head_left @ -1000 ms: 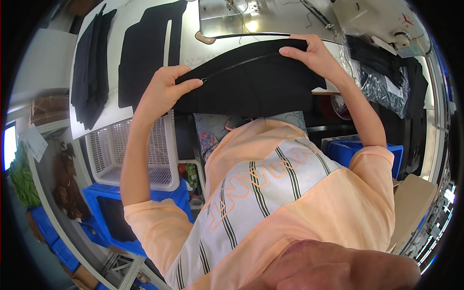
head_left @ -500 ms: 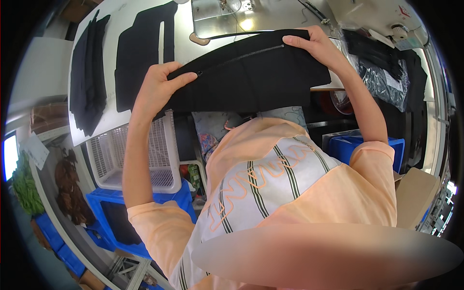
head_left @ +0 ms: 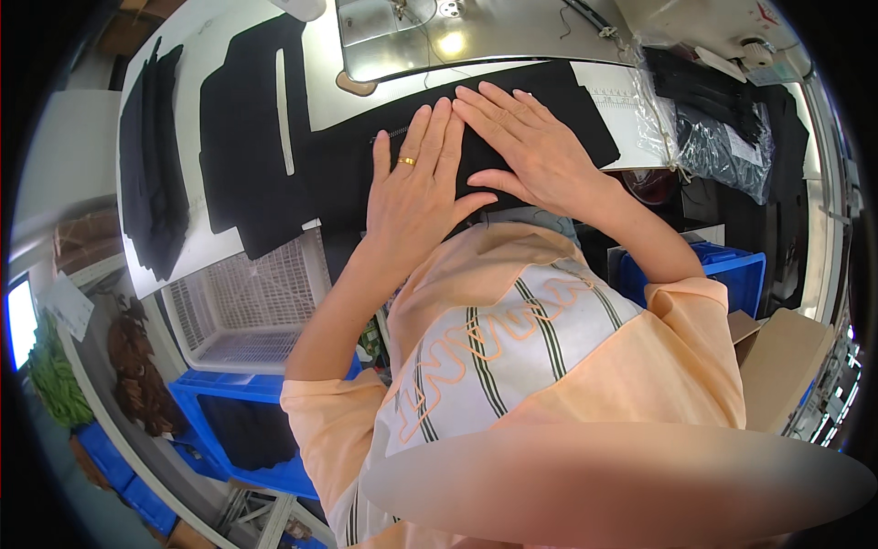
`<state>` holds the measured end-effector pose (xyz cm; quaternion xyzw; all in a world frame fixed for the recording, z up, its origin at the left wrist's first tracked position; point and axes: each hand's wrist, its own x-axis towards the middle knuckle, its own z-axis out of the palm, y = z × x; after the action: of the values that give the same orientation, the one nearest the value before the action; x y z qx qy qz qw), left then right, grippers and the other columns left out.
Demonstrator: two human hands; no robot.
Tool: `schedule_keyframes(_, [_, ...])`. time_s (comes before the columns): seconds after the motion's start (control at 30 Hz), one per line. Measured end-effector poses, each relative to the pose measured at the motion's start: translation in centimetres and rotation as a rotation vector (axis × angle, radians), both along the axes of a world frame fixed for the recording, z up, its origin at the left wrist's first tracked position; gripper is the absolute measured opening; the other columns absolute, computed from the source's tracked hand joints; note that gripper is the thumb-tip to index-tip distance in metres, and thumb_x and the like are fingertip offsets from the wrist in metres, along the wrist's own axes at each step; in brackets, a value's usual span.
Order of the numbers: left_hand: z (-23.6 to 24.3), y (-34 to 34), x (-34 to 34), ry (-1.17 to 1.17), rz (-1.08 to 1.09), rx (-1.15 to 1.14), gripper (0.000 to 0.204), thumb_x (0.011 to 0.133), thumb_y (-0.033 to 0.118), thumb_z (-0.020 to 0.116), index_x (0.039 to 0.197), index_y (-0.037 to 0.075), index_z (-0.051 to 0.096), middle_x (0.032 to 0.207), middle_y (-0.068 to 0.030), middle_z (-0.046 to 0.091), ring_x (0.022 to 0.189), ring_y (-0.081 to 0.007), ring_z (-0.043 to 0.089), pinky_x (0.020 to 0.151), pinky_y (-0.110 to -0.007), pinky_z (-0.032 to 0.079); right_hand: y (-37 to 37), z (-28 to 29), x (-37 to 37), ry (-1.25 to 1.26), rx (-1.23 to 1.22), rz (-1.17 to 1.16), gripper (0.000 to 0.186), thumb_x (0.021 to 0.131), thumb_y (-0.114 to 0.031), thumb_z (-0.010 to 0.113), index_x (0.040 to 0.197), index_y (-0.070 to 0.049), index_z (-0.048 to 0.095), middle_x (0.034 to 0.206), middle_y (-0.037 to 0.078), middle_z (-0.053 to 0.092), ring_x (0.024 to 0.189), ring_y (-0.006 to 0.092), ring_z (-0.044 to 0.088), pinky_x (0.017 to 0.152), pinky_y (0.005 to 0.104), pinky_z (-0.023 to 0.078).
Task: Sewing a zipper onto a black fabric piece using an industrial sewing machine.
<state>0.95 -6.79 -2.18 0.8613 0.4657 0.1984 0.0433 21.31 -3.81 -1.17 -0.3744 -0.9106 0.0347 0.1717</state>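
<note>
A black fabric piece [head_left: 590, 128] with a zipper [head_left: 388, 135] lies across the front of the white table. My left hand [head_left: 416, 183], with a gold ring, rests flat on it, fingers stretched out over the zipper, much of which they hide. My right hand [head_left: 540, 160] lies flat just to the right, its fingertips near my left hand's and its thumb out to the left. At the left on the white table [head_left: 183, 110] are another black cut piece [head_left: 229, 137] with a narrow slot and a stack of dark pieces [head_left: 151, 174].
The sewing machine's metal bed [head_left: 494, 37] is beyond the fabric. Wrapped black bundles [head_left: 709, 119] lie at the right. Below are a white basket [head_left: 242, 302], blue crates [head_left: 197, 403] [head_left: 736, 284] and a cardboard box [head_left: 782, 357].
My hands have let go of the fabric's two ends and moved inward onto its middle, fingers now stretched flat. The fabric now lies lower on the table, overlapping the slotted piece's area.
</note>
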Motion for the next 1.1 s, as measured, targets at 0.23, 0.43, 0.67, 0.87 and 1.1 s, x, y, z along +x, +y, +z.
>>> schedule_keyframes(0.23, [0.0, -0.9, -2.8, 0.186, 0.139, 0.018, 0.087, 0.075, 0.058, 0.067, 0.144, 0.012, 0.043, 0.150, -0.0004, 0.042, 0.141, -0.0241, 0.032, 0.104, -0.068, 0.021, -0.2, 0.3, 4.0, -0.059, 0.025, -0.157, 0.060, 0.085, -0.040, 0.065, 0.136, -0.012, 0.050, 0.146, 0.002, 0.046, 0.131, 0.0277, 0.046, 0.105, 0.0459, 0.040])
schedule_keyframes(0.43, [0.2, -1.0, -3.6, 0.222, 0.179, 0.049, 0.083, 0.076, 0.057, 0.068, 0.143, 0.013, 0.045, 0.150, 0.0028, 0.041, 0.144, -0.0267, 0.027, 0.104, -0.069, 0.014, 0.0, 0.2, 4.6, 0.000, 0.039, -0.166, 0.058, 0.083, -0.037, 0.069, 0.132, -0.010, 0.054, 0.143, 0.004, 0.049, 0.129, 0.0278, 0.048, 0.103, 0.0468, 0.041])
schedule_keyframes(0.67, [0.8, 0.0, 3.2, 0.108, -0.043, 0.034, 0.085, 0.078, 0.065, 0.058, 0.140, 0.008, 0.047, 0.151, -0.0087, 0.039, 0.143, -0.0265, 0.028, 0.105, -0.068, 0.014, -0.1, 0.3, 4.8, 0.002, 0.006, -0.159, 0.057, 0.082, -0.036, 0.071, 0.131, -0.010, 0.055, 0.142, 0.004, 0.050, 0.130, 0.0292, 0.047, 0.104, 0.0471, 0.039])
schedule_keyframes(0.87, [-0.2, 0.0, 0.8, 0.120, 0.093, 0.050, 0.082, 0.078, 0.063, 0.060, 0.139, 0.008, 0.050, 0.149, -0.0039, 0.041, 0.142, -0.0261, 0.027, 0.101, -0.070, 0.014, 0.1, 0.6, 4.7, 0.002, -0.040, -0.176, 0.060, 0.081, -0.035, 0.072, 0.133, -0.011, 0.054, 0.142, 0.005, 0.050, 0.130, 0.0294, 0.047, 0.105, 0.0477, 0.038])
schedule_keyframes(1.1, [0.0, -1.3, -3.3, 0.227, 0.209, -0.033, 0.088, 0.075, 0.064, 0.062, 0.143, 0.011, 0.046, 0.154, -0.0034, 0.036, 0.144, -0.0270, 0.026, 0.108, -0.065, 0.007, -0.1, 0.6, 4.9, 0.018, -0.051, -0.195, 0.061, 0.080, -0.034, 0.073, 0.133, -0.009, 0.054, 0.140, 0.007, 0.052, 0.130, 0.0294, 0.048, 0.105, 0.0475, 0.040])
